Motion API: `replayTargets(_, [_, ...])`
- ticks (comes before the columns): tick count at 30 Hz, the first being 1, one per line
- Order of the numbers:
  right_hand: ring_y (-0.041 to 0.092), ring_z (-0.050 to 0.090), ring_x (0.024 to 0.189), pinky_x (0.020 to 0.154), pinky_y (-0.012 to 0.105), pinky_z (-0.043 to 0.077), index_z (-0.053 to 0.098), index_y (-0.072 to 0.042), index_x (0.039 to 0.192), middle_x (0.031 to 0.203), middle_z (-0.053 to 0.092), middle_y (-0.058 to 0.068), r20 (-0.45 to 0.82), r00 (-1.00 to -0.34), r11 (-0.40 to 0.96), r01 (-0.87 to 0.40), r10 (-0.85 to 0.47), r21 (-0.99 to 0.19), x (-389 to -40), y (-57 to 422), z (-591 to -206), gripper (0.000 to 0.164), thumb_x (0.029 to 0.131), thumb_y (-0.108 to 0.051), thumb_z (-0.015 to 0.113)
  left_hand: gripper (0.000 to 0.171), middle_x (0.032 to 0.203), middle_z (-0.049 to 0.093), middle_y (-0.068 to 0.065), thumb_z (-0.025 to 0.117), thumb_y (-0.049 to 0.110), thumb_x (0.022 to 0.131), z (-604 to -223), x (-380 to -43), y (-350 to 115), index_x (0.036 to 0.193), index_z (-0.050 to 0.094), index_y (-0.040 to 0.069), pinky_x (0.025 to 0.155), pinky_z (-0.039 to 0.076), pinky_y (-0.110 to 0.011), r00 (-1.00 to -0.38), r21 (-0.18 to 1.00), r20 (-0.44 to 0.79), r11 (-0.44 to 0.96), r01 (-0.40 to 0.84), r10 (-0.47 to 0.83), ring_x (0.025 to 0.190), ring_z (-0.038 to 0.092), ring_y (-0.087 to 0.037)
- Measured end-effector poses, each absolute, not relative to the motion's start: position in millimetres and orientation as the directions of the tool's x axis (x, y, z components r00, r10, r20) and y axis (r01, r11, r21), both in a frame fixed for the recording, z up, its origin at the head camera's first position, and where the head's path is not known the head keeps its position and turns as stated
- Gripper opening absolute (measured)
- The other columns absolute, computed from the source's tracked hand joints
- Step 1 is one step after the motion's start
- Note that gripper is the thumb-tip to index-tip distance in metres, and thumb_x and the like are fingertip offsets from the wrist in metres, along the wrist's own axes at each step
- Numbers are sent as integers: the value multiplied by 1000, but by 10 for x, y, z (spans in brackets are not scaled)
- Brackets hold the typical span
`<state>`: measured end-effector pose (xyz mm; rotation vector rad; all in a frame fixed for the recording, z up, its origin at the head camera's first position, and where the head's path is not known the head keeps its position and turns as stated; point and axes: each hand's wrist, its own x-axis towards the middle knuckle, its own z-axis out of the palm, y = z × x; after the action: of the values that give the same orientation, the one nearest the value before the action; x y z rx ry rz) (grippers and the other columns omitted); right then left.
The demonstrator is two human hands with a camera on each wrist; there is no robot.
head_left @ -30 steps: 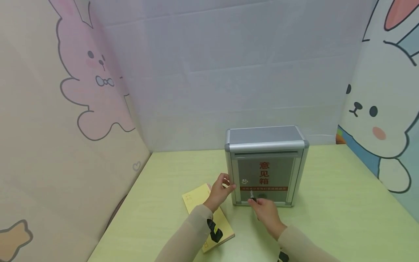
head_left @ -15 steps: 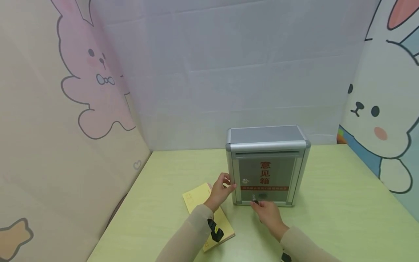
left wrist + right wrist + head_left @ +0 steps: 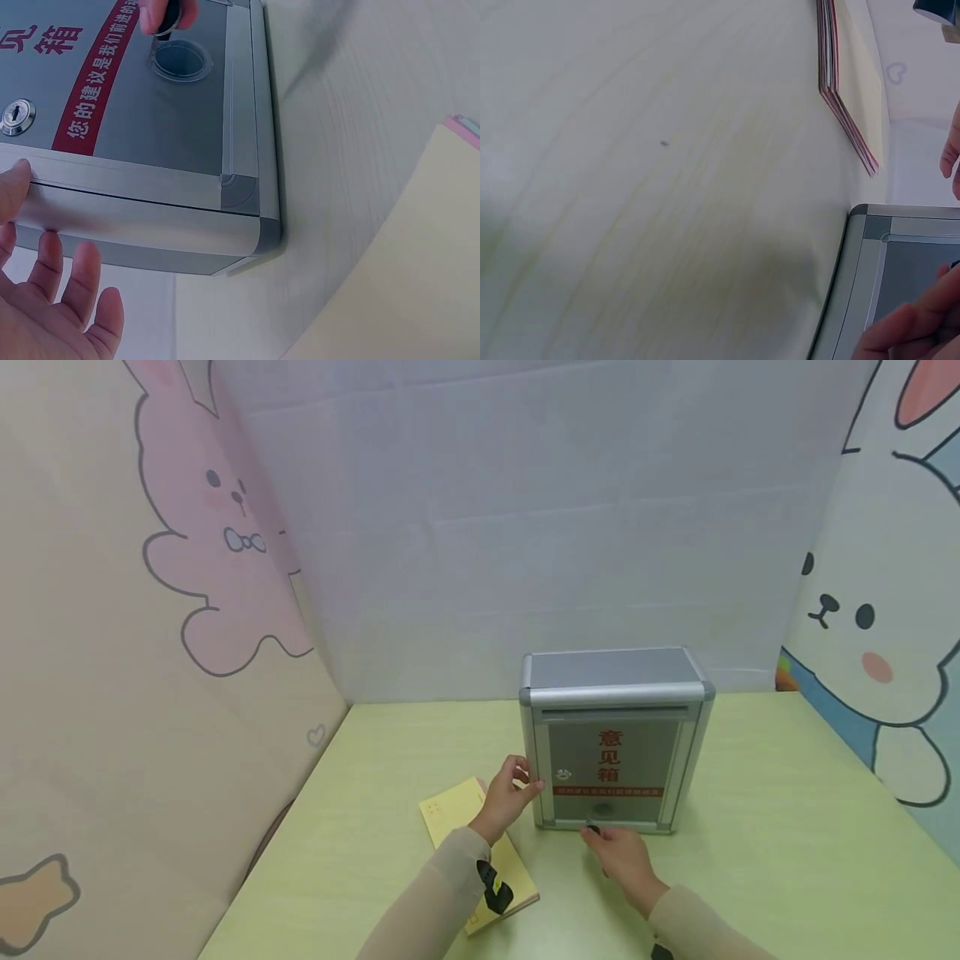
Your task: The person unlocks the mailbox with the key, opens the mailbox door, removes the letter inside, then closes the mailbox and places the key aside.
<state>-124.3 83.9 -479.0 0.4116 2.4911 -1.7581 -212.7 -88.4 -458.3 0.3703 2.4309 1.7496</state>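
A silver-grey metal suggestion box (image 3: pixel 615 670) with red lettering stands upright on the table, its front door closed. The door carries a round key lock (image 3: pixel 18 117) with nothing in its slot. My left hand (image 3: pixel 504 799) rests at the box's left edge, thumb on the front frame and loosely bent fingers along the side. Just before the lower front panel, my right hand (image 3: pixel 627 860) pinches a small black-headed key (image 3: pixel 172 15) between thumb and forefinger. A dark oval mark (image 3: pixel 181 61) shows on the panel behind it. The right wrist view only partly shows the right hand (image 3: pixel 911 326).
Yellow booklets (image 3: pixel 517 881) lie stacked on the table (image 3: pixel 787 827) left of the box, partly under my left forearm. A letter slot (image 3: pixel 615 713) runs across the box's upper front. A white sheet (image 3: pixel 480 527) hangs behind, and cartoon-printed walls stand at both sides.
My right hand has moved slightly down and right with the key, away from the lock. My left hand has stayed at the box edge. The head view has shifted a little.
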Motion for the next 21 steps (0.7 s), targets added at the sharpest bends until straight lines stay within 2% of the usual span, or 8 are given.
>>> replayTargets(4, [8,31,45,44,23,26,43,-13,59,48,36,-6,-225,-957,311,274,186,-910,-1223,858,-4856,38,93,-18,58,21,93,52,-5,65,8,90,-4590,-2118,-884,101,47,7,65,40,-29,-962,944,44,304,129,269,74,47,-16])
replayTargets(13, [8,30,42,45,22,25,35,-15,53,43,35,-7,-203,-961,318,255,187,-913,-1191,898,-5017,46,92,-16,59,21,93,52,-6,64,5,90,-4563,-2108,-873,101,46,7,64,38,-29,-963,943,56,304,138,265,73,44,-16])
replayTargets(21, [9,32,41,45,23,27,38,-14,52,41,36,-7,-170,-971,358,221,169,-907,-1167,918,-5061,45,91,-16,61,19,92,52,-9,61,0,91,-4175,-1886,-851,99,45,3,65,37,-28,-962,942,47,308,132,268,73,43,-16])
